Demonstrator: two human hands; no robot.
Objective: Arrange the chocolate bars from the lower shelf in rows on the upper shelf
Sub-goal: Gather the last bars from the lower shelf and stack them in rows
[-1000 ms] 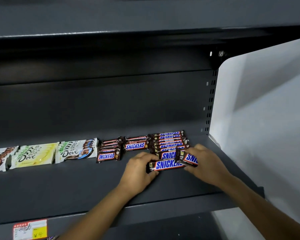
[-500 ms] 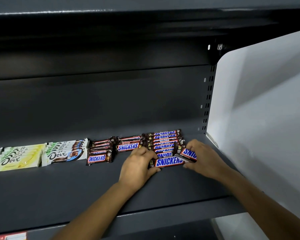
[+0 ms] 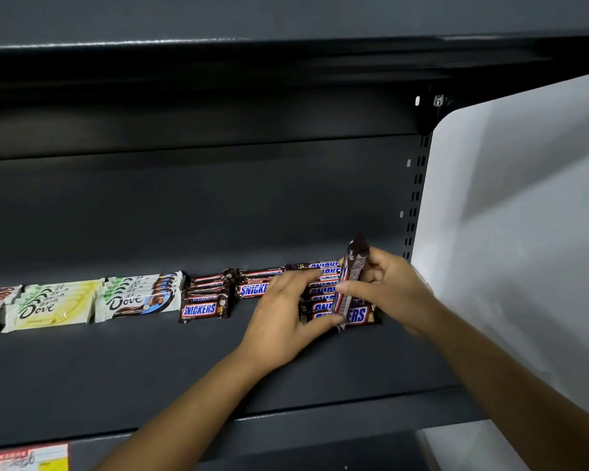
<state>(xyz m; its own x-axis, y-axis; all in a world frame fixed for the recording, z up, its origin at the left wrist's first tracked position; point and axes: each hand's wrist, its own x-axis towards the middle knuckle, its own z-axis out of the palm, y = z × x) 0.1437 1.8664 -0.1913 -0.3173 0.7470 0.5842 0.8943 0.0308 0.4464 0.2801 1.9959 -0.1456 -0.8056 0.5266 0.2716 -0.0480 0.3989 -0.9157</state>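
Note:
On the dark grey shelf (image 3: pixel 184 368) a row of long Snickers bars (image 3: pixel 357 316) lies at the right end, stacked front to back. My left hand (image 3: pixel 286 311) rests on the left ends of these bars, fingers stretched over the row and thumb at the front bar. My right hand (image 3: pixel 391 290) pinches one Snickers bar (image 3: pixel 352 273) and holds it nearly upright on end above the right part of the row. Two shorter Snickers rows, one (image 3: pixel 252 288) and another (image 3: pixel 203 309), lie further left.
Dove bars in white-blue wrappers (image 3: pixel 136 300) and yellow wrappers (image 3: pixel 51 309) fill the shelf's left part. A white side panel (image 3: pixel 524 232) closes the right end. Another shelf (image 3: pixel 286 45) hangs overhead. A price tag (image 3: pixel 31 457) sits on the front edge.
My right hand has lifted its Snickers bar from lying flat at the row's right end to standing nearly upright. My left hand has slid further over the row.

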